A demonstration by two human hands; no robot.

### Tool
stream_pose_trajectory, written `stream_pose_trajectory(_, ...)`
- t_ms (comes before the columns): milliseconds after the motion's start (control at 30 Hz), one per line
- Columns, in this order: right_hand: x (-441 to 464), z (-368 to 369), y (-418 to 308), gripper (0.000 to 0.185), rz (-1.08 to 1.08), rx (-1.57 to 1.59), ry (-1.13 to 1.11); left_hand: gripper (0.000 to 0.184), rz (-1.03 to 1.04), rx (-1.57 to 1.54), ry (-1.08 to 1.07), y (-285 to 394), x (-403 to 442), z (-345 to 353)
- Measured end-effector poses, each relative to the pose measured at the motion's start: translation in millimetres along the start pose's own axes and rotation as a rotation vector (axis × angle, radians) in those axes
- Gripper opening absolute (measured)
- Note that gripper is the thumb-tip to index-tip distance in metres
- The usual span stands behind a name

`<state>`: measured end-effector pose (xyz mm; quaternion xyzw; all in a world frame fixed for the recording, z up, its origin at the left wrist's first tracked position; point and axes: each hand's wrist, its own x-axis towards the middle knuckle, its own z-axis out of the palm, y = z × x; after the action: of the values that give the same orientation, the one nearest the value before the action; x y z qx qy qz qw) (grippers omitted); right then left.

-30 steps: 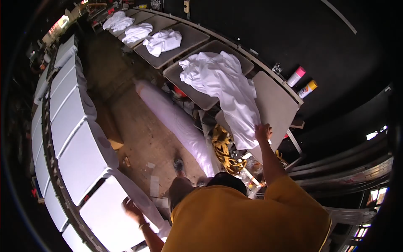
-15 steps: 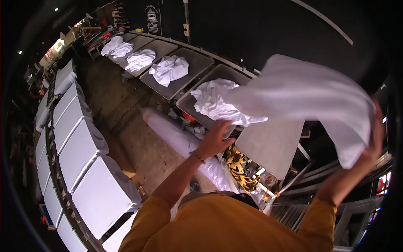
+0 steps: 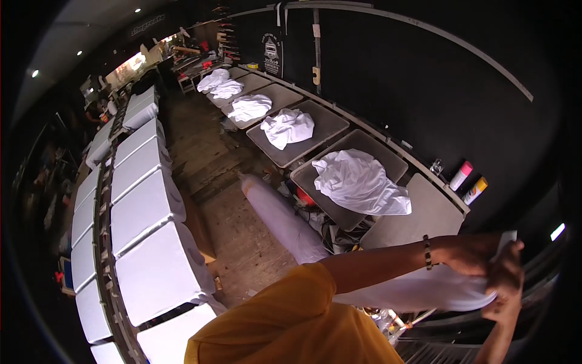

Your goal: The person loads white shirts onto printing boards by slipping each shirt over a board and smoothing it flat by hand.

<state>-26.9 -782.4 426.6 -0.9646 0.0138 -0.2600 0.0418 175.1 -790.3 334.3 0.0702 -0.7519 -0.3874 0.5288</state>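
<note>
White cloth [image 3: 412,290] hangs aloft, gathered at one end.

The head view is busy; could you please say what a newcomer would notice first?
Probably the bright white-covered boards at left come first, then the crumpled white cloths on grey boards along the black wall. At lower right, the left hand and right hand grip a white cloth.

From where I stand, the left forearm [image 3: 382,266] covers part of the white cloth [image 3: 424,290] and the near edge of the bare grey board [image 3: 418,212]. The left hand [image 3: 465,256] blurs into shadow against the right hand [image 3: 504,284], so I can't make out its fingertips. The yellow sleeve [image 3: 303,288] hides the wrapped roll's [image 3: 282,224] near end. The bottom edge crops the nearest white-covered board [image 3: 176,333]. The spray cans' [image 3: 461,176] lettering is too small to read.
</note>
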Motion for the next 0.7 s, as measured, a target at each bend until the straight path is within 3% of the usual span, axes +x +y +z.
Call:
stream_pose_trajectory(33, -2, 7, 4, 0.048, -0.042, 0.163, -0.009, 0.062, -0.029, -0.061, -0.12, 13, 8, 2)
stream_pose_trajectory(100, 1, 11, -1, 0.052, -0.094, 0.423, 0.004, 0.049, -0.169, -0.007, -0.17, 7, 6, 7)
stream_pose_trajectory(167, -12, 11, -4, 0.059, -0.066, 0.452, 0.107, 0.038, -0.416, 0.075, -0.214, 2, 6, 7)
stream_pose_trajectory(233, -28, 12, 3, 0.064, -0.015, 0.397, 0.222, 0.024, -0.153, -0.118, 0.014, -16, -16, 10)
stream_pose_trajectory(333, -28, -11, 27, 0.06, 0.037, 0.049, 0.109, 0.023, -0.358, -0.29, 0.354, -6, -15, 7)
stream_pose_trajectory(367, -27, -14, 35, 0.059, 0.074, 0.049, 0.067, 0.018, -0.19, -0.13, 0.352, 4, -4, 8)
stream_pose_trajectory(400, -26, -16, 44, 0.049, 0.138, 0.07, 0.011, 0.015, -0.151, 0.082, 0.325, 1, 2, 6)
stream_pose_trajectory(433, -28, -14, 53, 0.041, 0.237, 0.233, -0.048, 0.018, -0.16, 0.165, 0.342, 5, 9, 6)
stream_pose_trajectory(500, -39, -5, 68, 0.04, 0.519, 0.862, -0.062, 0.019, -0.088, 0.432, 0.407, 22, 21, 2)
stream_pose_trajectory(567, -45, 29, 95, 0.056, 0.46, 1.49, 0.163, 0.022, -0.119, 0.567, 0.417, 26, 31, -9)
stream_pose_trajectory(600, -33, 30, 83, 0.054, 0.559, 1.593, 0.324, 0.024, -0.223, 0.531, 0.402, 27, 36, -14)
stream_pose_trajectory(633, -28, 33, 86, 0.051, 0.671, 1.478, 0.411, 0.022, -0.235, 0.521, 0.39, 24, 41, -19)
stream_pose_trajectory(667, -25, 35, 89, 0.049, 0.569, 1.331, 0.36, 0.017, -0.261, 0.752, 0.358, 31, 49, -24)
stream_pose_trajectory(700, -15, 32, 84, 0.047, 0.574, 1.29, 0.39, 0.015, -0.259, 0.737, 0.359, 33, 55, -28)
